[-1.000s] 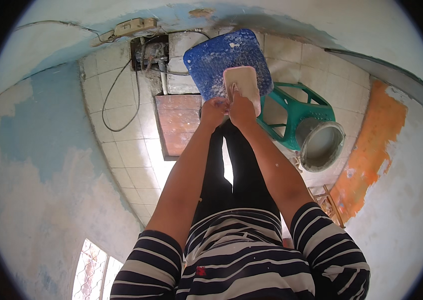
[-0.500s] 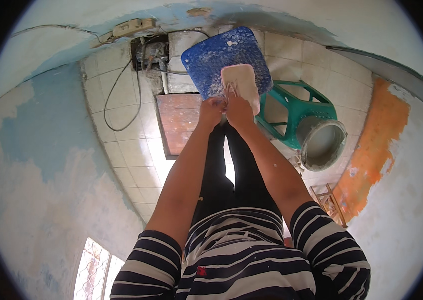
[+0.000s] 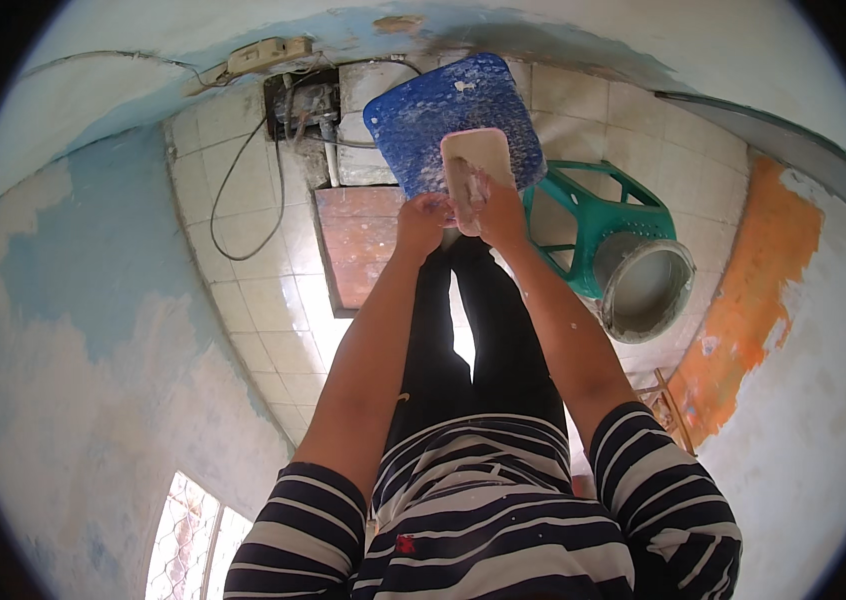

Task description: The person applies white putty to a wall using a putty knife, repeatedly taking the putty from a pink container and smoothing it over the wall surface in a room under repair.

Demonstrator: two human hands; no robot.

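The pale rectangular board (image 3: 476, 153) with a pink rim is sitting in front of the person's lap, overlapping the lower part of the paint-spotted blue panel (image 3: 443, 110) in this view; how far above it the board is hanging is impossible to tell. The left hand (image 3: 425, 222) is bending its fingers inward at the board's lower left corner, though whether they are clamping the edge or only resting against it is not showing. The right hand (image 3: 498, 208) is lying over the lower right part, its pale-smeared fingers reaching onto the face (too blurred to tell whether they are lying together or spreading). For good handling, the left hand should be bearing the weight from the corner, so that the right is pressing lightly rather than propping the board up. Both elbows should be resting close to the body, since the arms are stretching well forward and the board could be tipping under uneven pressure. Wet fingers would probably be slipping on a smooth face, so a firm hold on the rim is mattering most. The green stool (image 3: 633, 222) and grey bucket (image 3: 611, 262) are standing to the right, apart from the board.
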